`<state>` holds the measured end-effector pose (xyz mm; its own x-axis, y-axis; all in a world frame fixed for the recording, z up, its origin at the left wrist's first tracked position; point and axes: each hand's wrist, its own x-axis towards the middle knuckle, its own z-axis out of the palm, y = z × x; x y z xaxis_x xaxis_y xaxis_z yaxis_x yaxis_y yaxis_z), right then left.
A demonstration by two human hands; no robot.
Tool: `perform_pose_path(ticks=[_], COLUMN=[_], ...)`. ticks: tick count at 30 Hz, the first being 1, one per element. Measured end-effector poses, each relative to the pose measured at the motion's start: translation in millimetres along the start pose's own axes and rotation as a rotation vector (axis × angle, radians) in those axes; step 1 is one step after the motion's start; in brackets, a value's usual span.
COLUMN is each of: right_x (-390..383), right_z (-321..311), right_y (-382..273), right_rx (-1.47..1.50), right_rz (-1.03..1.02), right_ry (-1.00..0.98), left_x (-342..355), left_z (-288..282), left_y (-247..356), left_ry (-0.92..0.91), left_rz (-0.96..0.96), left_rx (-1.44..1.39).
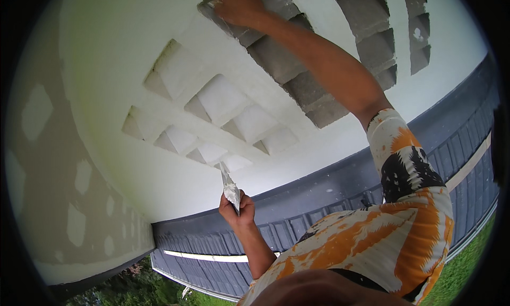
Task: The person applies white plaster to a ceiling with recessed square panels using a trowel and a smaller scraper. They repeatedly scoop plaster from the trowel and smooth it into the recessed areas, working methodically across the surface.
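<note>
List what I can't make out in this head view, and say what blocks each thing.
All in the head view:
- Whether the right hand grips a tool: its fingers and turned-away palm hide it.
- The putty knife's handle: wrapped by the left hand.
- Part of the nearest grey recessed panel: behind the right forearm.
- The upper ends of the other two grey panels: cut off by the top edge.
</note>
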<state>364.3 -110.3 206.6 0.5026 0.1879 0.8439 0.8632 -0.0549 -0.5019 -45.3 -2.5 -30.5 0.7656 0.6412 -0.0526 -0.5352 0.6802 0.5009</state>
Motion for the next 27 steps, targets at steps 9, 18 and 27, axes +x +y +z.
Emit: perform_pose_path(ticks=[9,18,27], right_x=[-45,-5,9], right_z=[-14,5,16], right_y=[-20,7,17], right_rx=[0.114,0.028,1.137], right_rz=[0.149,0.226,0.714], right_ry=[0.039,0.215,0.149], left_x=[-9,-8,-17], left_z=[-7,-11,-28], left_y=[4,5,13], left_ry=[0.219,0.193,0.136], left_rz=[0.021,-0.006,-0.029], left_rx=[0.016,0.022,0.019])
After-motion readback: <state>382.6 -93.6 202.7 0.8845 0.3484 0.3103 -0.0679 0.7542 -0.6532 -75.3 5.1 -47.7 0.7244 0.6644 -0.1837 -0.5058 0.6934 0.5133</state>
